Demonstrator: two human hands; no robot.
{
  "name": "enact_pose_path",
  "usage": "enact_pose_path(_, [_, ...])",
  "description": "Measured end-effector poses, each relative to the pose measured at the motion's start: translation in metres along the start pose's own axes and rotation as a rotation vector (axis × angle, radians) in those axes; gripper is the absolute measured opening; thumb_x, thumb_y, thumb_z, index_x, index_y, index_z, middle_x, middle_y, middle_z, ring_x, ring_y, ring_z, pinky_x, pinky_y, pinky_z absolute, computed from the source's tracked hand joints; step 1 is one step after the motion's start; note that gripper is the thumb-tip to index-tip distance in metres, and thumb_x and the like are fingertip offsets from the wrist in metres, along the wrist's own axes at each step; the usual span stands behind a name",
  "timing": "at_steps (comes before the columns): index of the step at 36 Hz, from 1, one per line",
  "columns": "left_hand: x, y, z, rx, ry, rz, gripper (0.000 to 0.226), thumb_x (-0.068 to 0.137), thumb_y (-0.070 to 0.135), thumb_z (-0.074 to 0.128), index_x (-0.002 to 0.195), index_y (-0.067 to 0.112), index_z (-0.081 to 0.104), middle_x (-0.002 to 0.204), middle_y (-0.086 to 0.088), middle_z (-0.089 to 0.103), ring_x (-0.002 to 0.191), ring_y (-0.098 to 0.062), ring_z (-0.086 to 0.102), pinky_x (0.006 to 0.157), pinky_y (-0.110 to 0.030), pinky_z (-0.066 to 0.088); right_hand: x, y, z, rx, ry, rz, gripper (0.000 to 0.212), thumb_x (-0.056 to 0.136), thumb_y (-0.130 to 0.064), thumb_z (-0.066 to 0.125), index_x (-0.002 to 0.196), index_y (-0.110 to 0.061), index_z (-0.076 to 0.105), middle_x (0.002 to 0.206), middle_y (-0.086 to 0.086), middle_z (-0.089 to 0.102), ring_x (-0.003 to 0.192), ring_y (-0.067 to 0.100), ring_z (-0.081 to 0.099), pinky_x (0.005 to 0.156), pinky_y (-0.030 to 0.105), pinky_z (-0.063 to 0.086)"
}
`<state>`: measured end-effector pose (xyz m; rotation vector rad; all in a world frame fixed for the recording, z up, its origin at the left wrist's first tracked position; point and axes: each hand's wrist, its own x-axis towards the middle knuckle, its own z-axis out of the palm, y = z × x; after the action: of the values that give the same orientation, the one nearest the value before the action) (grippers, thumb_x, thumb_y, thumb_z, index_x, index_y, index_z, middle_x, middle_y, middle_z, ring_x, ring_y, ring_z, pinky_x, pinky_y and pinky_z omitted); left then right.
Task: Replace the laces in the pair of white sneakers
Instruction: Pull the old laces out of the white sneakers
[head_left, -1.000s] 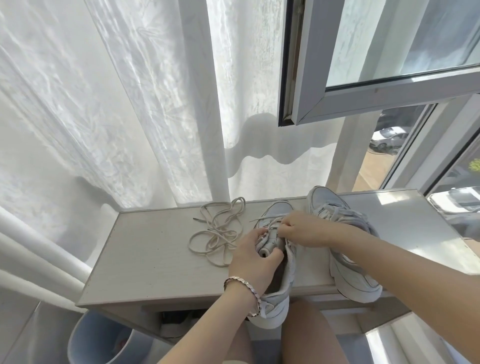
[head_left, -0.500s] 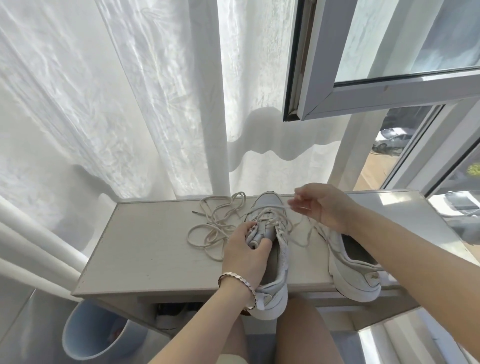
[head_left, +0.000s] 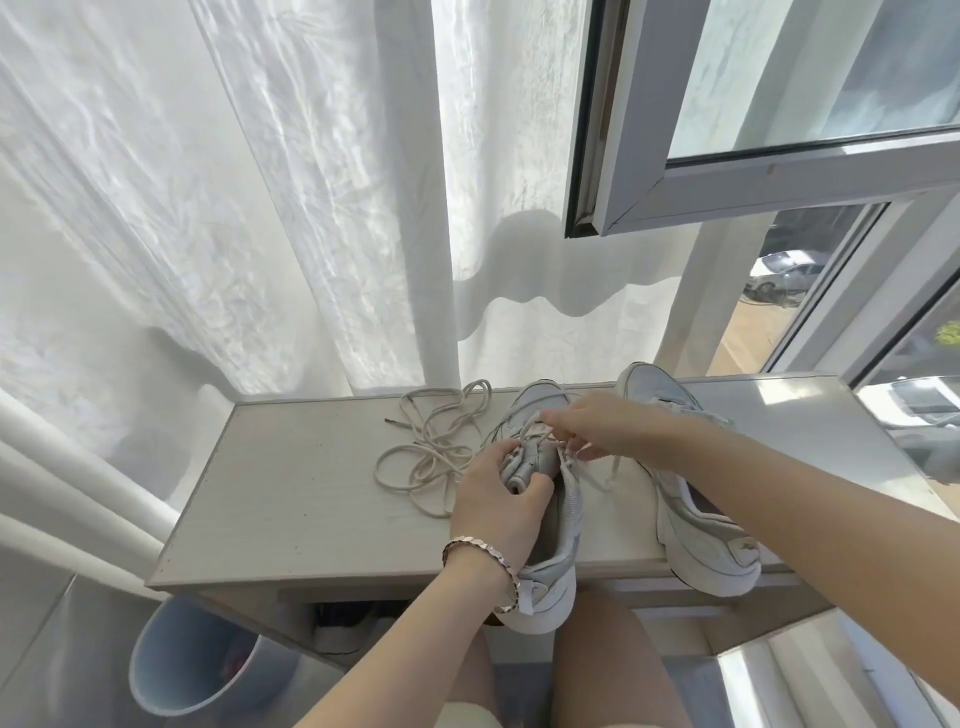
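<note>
Sneaker being worked on (head_left: 569, 519) lies mid-bench, toe far, heel past the near edge of the bench (head_left: 291, 493). Left hand (head_left: 496, 501) grips its tongue (head_left: 530, 465), bunched btwn thumb & fingers. Right hand (head_left: 602, 428) pinches the lace (head_left: 615, 470) just above the eyelets; can't tell if it's going in or coming out.

Risks, as I judge them:
- A hard tug w/ the heel unsupported could tip the sneaker off toward the lap.
- The lace tip may snag or skip an eyelet, since the bunched tongue hides some.
- Loose lace (head_left: 436, 452) sits just beside at left, so strands could tangle or get mixed up.
- 2nd sneaker (head_left: 711, 551), at right, also overhangs the near edge. The right forearm passes over it, so a nudge could drop it.

Bin (head_left: 171, 670) stands below, left.
</note>
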<state>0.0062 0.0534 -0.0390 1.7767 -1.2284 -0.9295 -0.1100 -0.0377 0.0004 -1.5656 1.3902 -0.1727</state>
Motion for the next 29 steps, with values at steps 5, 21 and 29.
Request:
enact_pose_path(5, [0.002, 0.001, -0.001, 0.083, -0.024, 0.043, 0.043, 0.085, 0.025, 0.059, 0.127, 0.022, 0.052, 0.122, 0.005, 0.056, 0.108, -0.009, 0.051, 0.085, -0.017, 0.034, 0.005, 0.008, -0.001, 0.668, -0.033, 0.131, 0.025, 0.088, -0.01, 0.056, 0.064, -0.014, 0.049, 0.058, 0.0, 0.042, 0.056, 0.011, 0.038, 0.057, 0.02, 0.036])
enact_pose_path(21, [0.004, -0.001, 0.001, 0.127, -0.035, 0.082, 0.038, 0.085, 0.016, 0.058, 0.122, 0.022, 0.055, 0.108, 0.01, 0.047, 0.097, -0.003, 0.045, 0.08, -0.011, 0.031, 0.012, -0.004, -0.025, -0.014, -0.016, 0.034, 0.035, 0.072, 0.01, 0.038, 0.052, -0.016, 0.026, 0.049, -0.002, 0.027, 0.048, 0.012, 0.02, 0.046, 0.021, 0.017])
enact_pose_path(29, [0.005, -0.002, 0.004, 0.127, -0.032, 0.085, 0.038, 0.084, 0.015, 0.057, 0.122, 0.022, 0.056, 0.115, 0.005, 0.054, 0.095, -0.005, 0.049, 0.079, -0.013, 0.034, 0.02, -0.012, -0.032, 0.113, 0.205, -0.016, 0.037, 0.081, 0.007, 0.057, 0.055, -0.013, 0.04, 0.043, -0.01, 0.054, 0.065, 0.007, 0.064, 0.051, 0.017, 0.036])
